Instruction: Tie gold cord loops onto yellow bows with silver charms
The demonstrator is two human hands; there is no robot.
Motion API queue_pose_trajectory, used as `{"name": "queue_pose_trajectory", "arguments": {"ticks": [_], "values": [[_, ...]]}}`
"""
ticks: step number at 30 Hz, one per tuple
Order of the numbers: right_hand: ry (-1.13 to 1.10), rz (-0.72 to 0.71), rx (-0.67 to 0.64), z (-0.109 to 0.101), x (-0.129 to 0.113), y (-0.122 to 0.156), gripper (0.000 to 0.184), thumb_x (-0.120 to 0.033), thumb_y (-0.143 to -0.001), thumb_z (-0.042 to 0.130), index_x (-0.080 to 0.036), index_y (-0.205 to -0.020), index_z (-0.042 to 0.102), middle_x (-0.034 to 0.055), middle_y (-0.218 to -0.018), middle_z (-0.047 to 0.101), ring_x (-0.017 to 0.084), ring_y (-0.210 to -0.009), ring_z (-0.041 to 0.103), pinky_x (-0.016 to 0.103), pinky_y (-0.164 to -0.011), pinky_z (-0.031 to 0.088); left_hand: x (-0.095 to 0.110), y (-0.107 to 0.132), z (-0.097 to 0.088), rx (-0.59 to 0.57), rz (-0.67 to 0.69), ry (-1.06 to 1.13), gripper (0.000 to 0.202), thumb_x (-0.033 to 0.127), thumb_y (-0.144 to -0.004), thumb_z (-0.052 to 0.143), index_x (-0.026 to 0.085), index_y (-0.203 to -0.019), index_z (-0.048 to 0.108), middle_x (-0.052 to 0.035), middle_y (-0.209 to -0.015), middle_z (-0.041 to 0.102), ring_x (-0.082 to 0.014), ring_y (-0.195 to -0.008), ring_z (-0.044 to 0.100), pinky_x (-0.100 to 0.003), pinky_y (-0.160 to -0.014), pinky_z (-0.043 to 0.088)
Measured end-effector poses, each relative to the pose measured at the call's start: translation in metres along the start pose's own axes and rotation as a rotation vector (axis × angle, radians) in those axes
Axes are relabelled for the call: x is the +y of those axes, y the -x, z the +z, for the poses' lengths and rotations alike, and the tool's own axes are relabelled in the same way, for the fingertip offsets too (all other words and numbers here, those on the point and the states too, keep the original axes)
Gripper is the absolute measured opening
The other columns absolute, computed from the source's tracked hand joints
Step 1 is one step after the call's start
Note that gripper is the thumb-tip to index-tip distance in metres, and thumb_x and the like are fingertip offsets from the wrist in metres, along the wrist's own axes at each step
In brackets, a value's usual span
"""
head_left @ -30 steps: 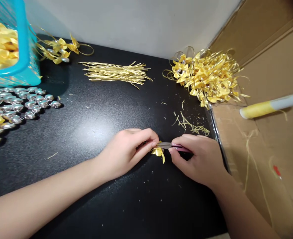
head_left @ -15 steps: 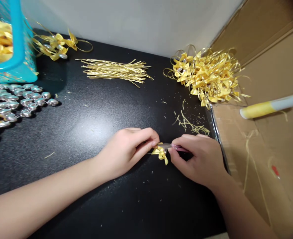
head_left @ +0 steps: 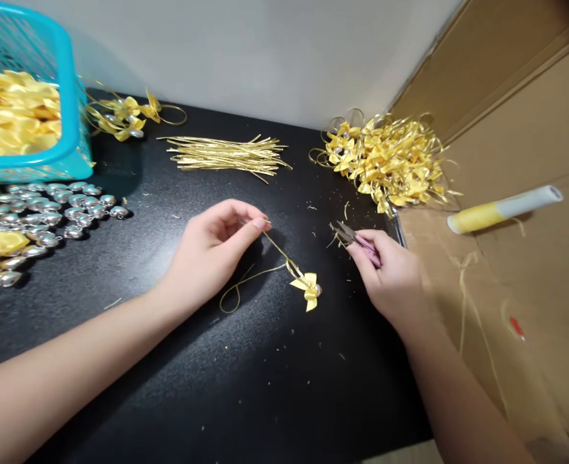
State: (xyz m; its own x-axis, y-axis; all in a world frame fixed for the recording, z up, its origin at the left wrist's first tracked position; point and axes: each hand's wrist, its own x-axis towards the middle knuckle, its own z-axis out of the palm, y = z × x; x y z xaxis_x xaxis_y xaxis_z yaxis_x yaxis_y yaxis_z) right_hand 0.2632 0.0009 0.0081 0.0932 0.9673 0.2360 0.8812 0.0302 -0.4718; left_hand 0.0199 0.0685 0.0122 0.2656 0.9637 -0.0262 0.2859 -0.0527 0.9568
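Note:
My left hand [head_left: 226, 238] pinches the end of a thin gold cord [head_left: 277, 246] between thumb and fingertips. From that cord hangs a yellow ribbon bow [head_left: 307, 290] with a silvery bead [head_left: 318, 290] at its side, near or on the black table. Another length of the cord trails left and curls into a small loop. My right hand [head_left: 385, 270] is closed around pink-handled thread snips [head_left: 356, 241], their blades pointing up and left over cord scraps [head_left: 336, 237]. The snips are apart from the bow and cord.
A turquoise basket [head_left: 74, 103] of yellow bows stands at the far left, silver beads [head_left: 76, 209] before it. Gold cords [head_left: 229, 154] lie in a bundle at the back. Finished-looking bows [head_left: 385, 161] are heaped back right, beside cardboard [head_left: 516, 148] bearing a yellow-and-white tube [head_left: 501, 209].
My hands have moved apart. My left hand shifted up and left, drawing out the cord; my right hand took the snips away from the bow. The view also shifted a little.

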Motion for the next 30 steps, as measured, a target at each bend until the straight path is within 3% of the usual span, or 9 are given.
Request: {"name": "queue_pose_trajectory", "arguments": {"ticks": [2,5,7,9,11,18,24,27,30], "values": [[0.008,-0.055,0.004,0.007,0.006,-0.003,0.017,-0.032,-0.092,0.056,-0.018,-0.095,0.064,0.0072,-0.085,0.066,0.021,-0.077,0.062,0.032,-0.069,0.048,-0.001,-0.006,-0.007,0.028,0.008,-0.065,0.021,0.034,-0.089,0.057,0.019,-0.103,0.062,-0.0043,-0.096,0.071,-0.0129,-0.073,0.063,-0.024,-0.06,0.052],[0.019,-0.106,0.046,0.016,0.011,-0.006,0.017,-0.031,-0.091,0.056,-0.018,-0.095,0.066,0.0095,-0.09,0.062,0.024,-0.084,0.06,0.037,-0.076,0.049,-0.002,-0.009,-0.017,0.098,0.137,-0.314,0.03,0.03,-0.089,0.052,0.017,-0.115,0.058,-0.0023,-0.104,0.066,-0.0138,-0.083,0.061,-0.026,-0.068,0.052],[0.028,-0.102,0.082,0.02,0.013,-0.007,0.017,-0.031,-0.091,0.057,-0.018,-0.097,0.067,0.0095,-0.091,0.061,0.025,-0.086,0.058,0.039,-0.078,0.048,-0.001,-0.006,-0.02,0.018,0.287,-0.495,0.024,0.029,-0.085,0.056,0.016,-0.103,0.061,-0.0019,-0.097,0.064,-0.0162,-0.087,0.059,-0.03,-0.074,0.051],[0.035,-0.089,0.099,0.023,0.014,-0.007,0.018,-0.031,-0.091,0.056,-0.019,-0.099,0.068,0.0097,-0.091,0.061,0.026,-0.087,0.056,0.042,-0.08,0.048,0.001,-0.001,-0.019,-0.199,0.42,-0.632,0.018,0.031,-0.08,0.063,0.016,-0.089,0.065,-0.0028,-0.089,0.064,-0.0187,-0.084,0.059,-0.033,-0.076,0.049],[0.035,-0.079,0.107,0.026,0.015,-0.008,0.021,-0.03,-0.091,0.055,-0.019,-0.103,0.069,0.0104,-0.092,0.06,0.027,-0.089,0.055,0.043,-0.082,0.047,0.003,0.005,-0.015,-0.366,0.483,-0.74,0.016,0.032,-0.081,0.064,0.018,-0.089,0.068,-0.0045,-0.088,0.067,-0.0196,-0.081,0.059,-0.034,-0.075,0.048],[0.057,-0.063,0.14,0.034,0.021,-0.011,0.025,-0.028,-0.091,0.052,-0.019,-0.105,0.071,0.013,-0.097,0.059,0.03,-0.095,0.05,0.051,-0.092,0.044,-0.001,0.019,-0.004,-0.314,0.677,-0.977,0.026,0.022,-0.095,0.048,0.018,-0.075,0.065,-0.0044,-0.075,0.063,-0.018,-0.071,0.054,-0.03,-0.064,0.039],[0.037,-0.088,0.171,0.038,0.026,-0.013,0.026,-0.024,-0.089,0.051,-0.015,-0.106,0.069,0.0171,-0.111,0.057,0.032,-0.107,0.049,0.052,-0.099,0.043,-0.023,0.052,-0.054,-0.292,0.814,-1.058,0.025,0.021,-0.098,0.046,0.02,-0.087,0.068,-0.0048,-0.082,0.068,-0.0186,-0.074,0.058,-0.031,-0.066,0.04],[0.033,-0.1,0.179,0.04,0.027,-0.014,0.027,-0.024,-0.089,0.05,-0.015,-0.106,0.07,0.0174,-0.113,0.057,0.033,-0.11,0.048,0.052,-0.1,0.043,-0.038,0.075,-0.085,-0.239,0.775,-1.087,0.03,0.022,-0.099,0.042,0.027,-0.109,0.07,-0.0055,-0.11,0.073,-0.022,-0.091,0.063,-0.035,-0.079,0.043],[0.034,-0.105,0.184,0.041,0.027,-0.014,0.029,-0.024,-0.09,0.05,-0.012,-0.107,0.07,0.019,-0.112,0.058,0.033,-0.11,0.048,0.052,-0.101,0.043,-0.05,0.093,-0.108,-0.207,0.691,-1.106,0.036,0.04,-0.097,0.045,0.033,-0.128,0.061,-0.0038,-0.137,0.062,-0.0288,-0.11,0.061,-0.043,-0.095,0.042]]}}
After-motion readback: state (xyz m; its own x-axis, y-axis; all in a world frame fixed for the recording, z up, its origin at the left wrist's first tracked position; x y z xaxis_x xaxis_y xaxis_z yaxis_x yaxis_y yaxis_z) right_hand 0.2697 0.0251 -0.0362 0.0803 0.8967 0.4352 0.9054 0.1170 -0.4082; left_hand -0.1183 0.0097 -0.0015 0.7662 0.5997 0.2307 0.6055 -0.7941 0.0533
